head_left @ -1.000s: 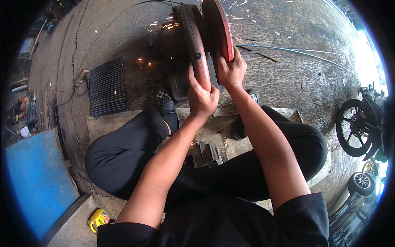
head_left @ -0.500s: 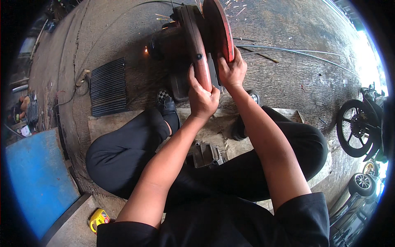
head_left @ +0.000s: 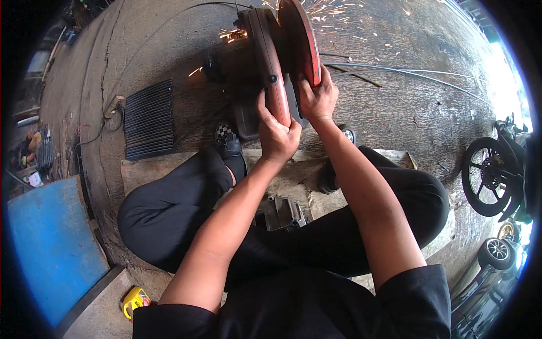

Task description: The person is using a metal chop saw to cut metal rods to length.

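Sleeves of black cloth (head_left: 412, 294) are cut off by the lower edge, and bare forearms are stretched forward from them. At lower left, a yellow plastic bottle (head_left: 134, 300) is partly covered by one sleeve. Between the black trouser legs (head_left: 164, 220), a ribbed grey metal part (head_left: 282, 212) is half hidden by the left forearm; its kind cannot be made out. A pale brown flat sheet (head_left: 138, 172) is spread beneath the legs, and the dark checked shoes (head_left: 228, 147) are partly covered by the trousers.

Just ahead, on the rough grey-brown floor (head_left: 429, 113), a bulky dark cut-off saw (head_left: 262, 51) is set. Its smooth, worn red-brown handle (head_left: 278, 104) is gripped by the left hand (head_left: 279, 135), whose fingers are wrapped around it. Its scuffed red curved guard (head_left: 307, 42) is clasped at the lower end by the right hand (head_left: 320, 101), with some fingertips hidden. The cutting edge and whatever is being cut are screened by the guard and the arm of the saw; the motor side is lost in shadow. Bright orange sparks (head_left: 232, 35) are thrown out on both sides.

To the left, a black ribbed panel (head_left: 148, 120) is laid flat. At far right, a black-wheeled motorcycle (head_left: 491, 172) is cut off by the dark lens rim.
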`<state>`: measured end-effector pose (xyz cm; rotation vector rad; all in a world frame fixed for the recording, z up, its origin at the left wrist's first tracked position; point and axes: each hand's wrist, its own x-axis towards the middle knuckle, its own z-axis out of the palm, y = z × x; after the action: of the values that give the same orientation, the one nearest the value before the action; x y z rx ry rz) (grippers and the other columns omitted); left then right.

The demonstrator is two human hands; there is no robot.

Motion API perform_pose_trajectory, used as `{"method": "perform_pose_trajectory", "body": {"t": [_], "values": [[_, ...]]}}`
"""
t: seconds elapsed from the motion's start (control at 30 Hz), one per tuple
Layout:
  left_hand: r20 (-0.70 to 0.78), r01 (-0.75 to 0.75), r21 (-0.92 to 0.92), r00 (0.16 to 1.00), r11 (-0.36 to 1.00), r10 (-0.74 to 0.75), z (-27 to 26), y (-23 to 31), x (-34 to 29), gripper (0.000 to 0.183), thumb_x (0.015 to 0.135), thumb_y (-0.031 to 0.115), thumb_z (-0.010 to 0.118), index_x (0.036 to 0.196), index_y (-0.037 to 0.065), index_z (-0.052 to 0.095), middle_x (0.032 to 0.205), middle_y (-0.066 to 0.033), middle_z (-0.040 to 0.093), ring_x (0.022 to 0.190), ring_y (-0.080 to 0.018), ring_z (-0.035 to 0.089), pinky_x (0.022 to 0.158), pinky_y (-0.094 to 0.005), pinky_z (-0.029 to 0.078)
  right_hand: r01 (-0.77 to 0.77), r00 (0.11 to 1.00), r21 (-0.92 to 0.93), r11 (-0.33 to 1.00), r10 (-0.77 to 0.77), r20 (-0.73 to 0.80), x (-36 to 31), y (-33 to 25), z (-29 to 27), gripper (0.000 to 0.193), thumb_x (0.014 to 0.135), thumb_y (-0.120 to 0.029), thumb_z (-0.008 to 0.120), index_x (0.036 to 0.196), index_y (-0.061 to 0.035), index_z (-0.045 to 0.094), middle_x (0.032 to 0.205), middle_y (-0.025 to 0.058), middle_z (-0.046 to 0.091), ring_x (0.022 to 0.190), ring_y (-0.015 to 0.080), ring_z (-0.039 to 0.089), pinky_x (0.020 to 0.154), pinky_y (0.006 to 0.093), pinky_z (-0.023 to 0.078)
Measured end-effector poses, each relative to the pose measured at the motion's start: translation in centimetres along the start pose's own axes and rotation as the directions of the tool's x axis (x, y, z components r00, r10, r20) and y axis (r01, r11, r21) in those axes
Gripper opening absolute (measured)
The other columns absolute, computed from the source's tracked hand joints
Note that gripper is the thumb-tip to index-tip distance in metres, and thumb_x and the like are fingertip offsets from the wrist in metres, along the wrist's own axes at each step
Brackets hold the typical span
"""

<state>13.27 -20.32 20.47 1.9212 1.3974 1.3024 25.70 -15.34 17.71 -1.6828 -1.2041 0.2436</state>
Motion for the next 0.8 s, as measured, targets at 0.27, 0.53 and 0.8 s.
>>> {"method": "perform_pose_trajectory", "body": {"t": [0.27,0.53,0.8], "values": [[0.069,0.192,-0.135,0.980,0.972,-0.184,0.0,0.0,0.5,0.068,0.065,-0.002,0.059,0.129,-0.005,0.036,0.112,-0.0246,0.056,0.102,-0.0368,0.059,0.089,-0.0399,0.046,-0.007,1.000,-0.012,1.000,0.007,0.018,0.0,0.1,-0.1,0.057,0.076,-0.033,0.066,0.120,-0.0001,0.053,0.099,0.0227,0.064,0.092,0.0403,0.062,0.081,0.0445,0.049],[0.317,0.655,-0.303,0.754,0.692,-0.575,0.0,-0.1,2.0,0.051,0.054,-0.003,0.064,0.104,-0.002,0.053,0.083,-0.0036,0.054,0.070,-0.0157,0.054,0.067,-0.0303,0.048,0.021,1.000,-0.013,1.000,-0.022,-0.020,0.1,0.2,0.2,0.056,0.075,-0.031,0.065,0.121,-0.0009,0.053,0.100,0.0218,0.065,0.092,0.0397,0.062,0.081,0.0439,0.049],[0.308,0.578,-0.331,0.814,0.746,-0.493,0.1,-0.8,1.6,0.051,0.054,-0.003,0.064,0.104,-0.001,0.052,0.081,-0.0030,0.053,0.073,-0.0158,0.054,0.069,-0.0299,0.047,-0.006,1.000,0.030,1.000,0.006,0.003,0.0,0.0,0.0,0.054,0.075,-0.030,0.065,0.120,-0.0021,0.053,0.099,0.0210,0.065,0.091,0.0391,0.063,0.080,0.0436,0.050]]}}
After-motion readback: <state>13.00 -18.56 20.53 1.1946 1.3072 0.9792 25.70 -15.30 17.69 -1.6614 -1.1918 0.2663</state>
